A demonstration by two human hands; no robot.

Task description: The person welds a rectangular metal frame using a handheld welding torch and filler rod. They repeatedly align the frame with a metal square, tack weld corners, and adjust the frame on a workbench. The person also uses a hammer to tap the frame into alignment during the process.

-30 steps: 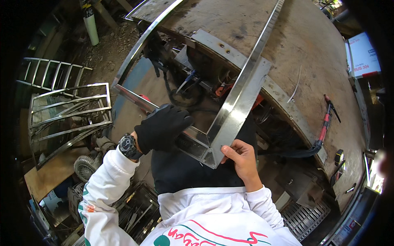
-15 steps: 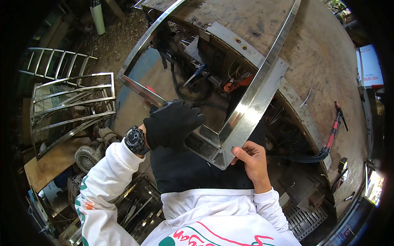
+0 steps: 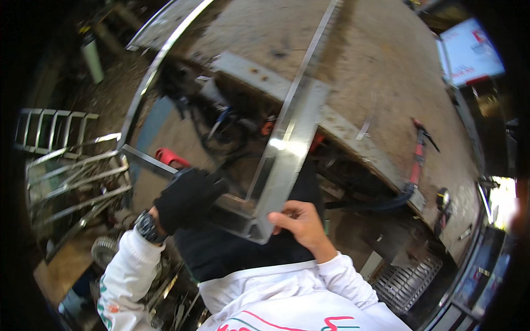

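A shiny stainless steel frame (image 3: 280,156) of square tubing lies over my lap, its far part reaching across the workbench. My left hand (image 3: 190,198), in a black glove, is closed around the frame's near crossbar. Bare, my right hand (image 3: 301,225) pinches the near right corner of the frame between thumb and fingers. Just beyond the glove a red object (image 3: 171,158) shows behind the crossbar; its kind is unclear. The picture is smeared by motion.
The brown workbench (image 3: 375,71) fills the far right, with a red and black torch (image 3: 417,160) and its cable on it. Metal racks (image 3: 77,187) stand at the left. A grey grate (image 3: 408,281) lies low at the right, and a pale cylinder (image 3: 92,58) stands far left.
The view has turned, so the bench and frame sit further left in the picture. Both hands keep their hold on the frame. More of the red object shows.
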